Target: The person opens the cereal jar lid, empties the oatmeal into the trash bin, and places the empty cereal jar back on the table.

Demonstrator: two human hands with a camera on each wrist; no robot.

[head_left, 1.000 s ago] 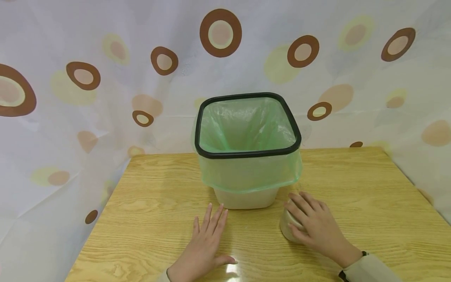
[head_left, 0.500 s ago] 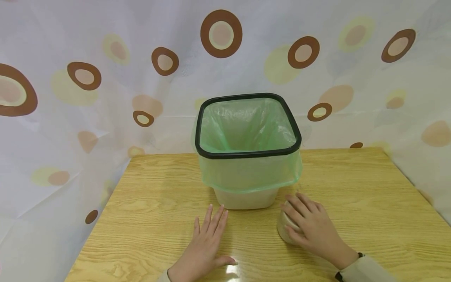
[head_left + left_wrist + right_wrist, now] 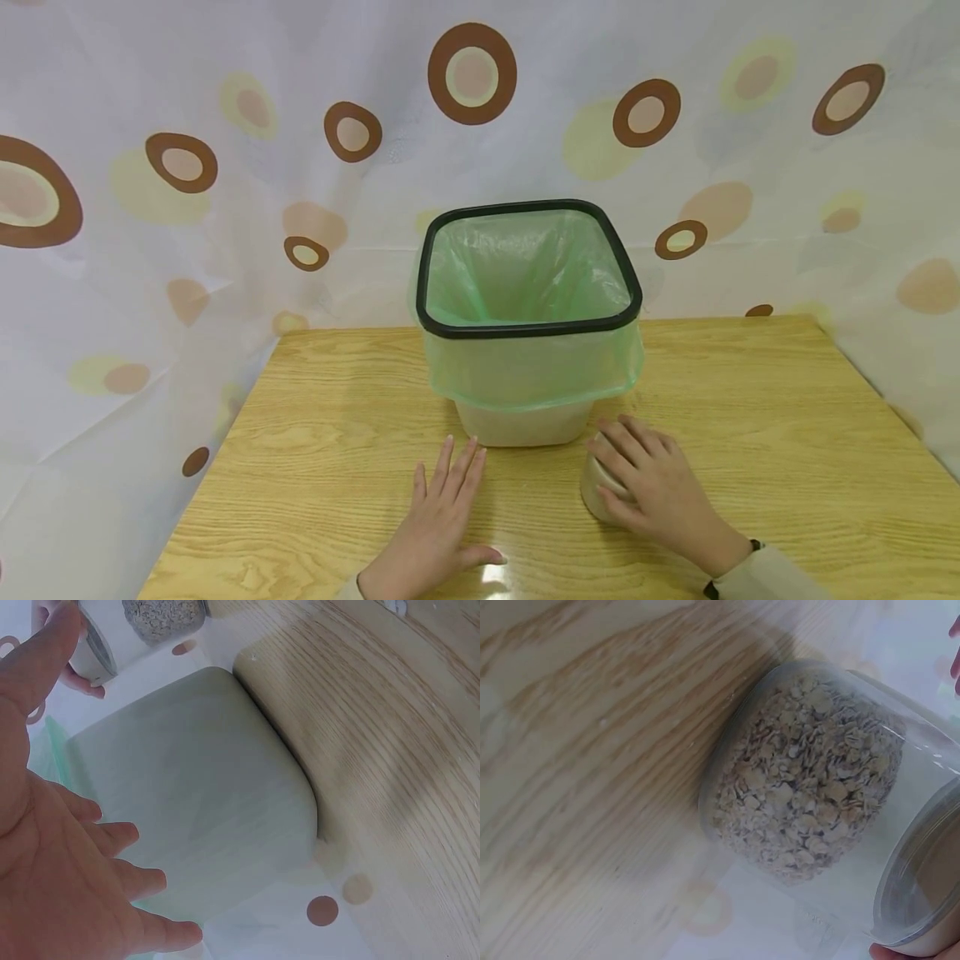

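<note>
My right hand [image 3: 660, 496] grips a jar [image 3: 596, 493] from above, its fingers bent over the lid. In the right wrist view the jar [image 3: 802, 780] is see-through, partly filled with oat flakes, and lidded at the lower right. Palm down and fingers spread, my left hand [image 3: 435, 529] lies low over the table in front of a pale waste bin [image 3: 528, 425], its fingertips close to the base. Whether they touch the bin is unclear. A green liner bag [image 3: 532, 367] covers the bin's upper part, held by a black rim frame [image 3: 525, 331].
The wood-grain table [image 3: 322, 467] bears the bin near its middle, with the jar to the right of the bin's base. A white curtain [image 3: 225, 50] with brown and yellow circles closes off the back and both sides.
My right hand has shifted a little to the left together with the jar, staying low by the table. The left hand and the bin look the same as before.
</note>
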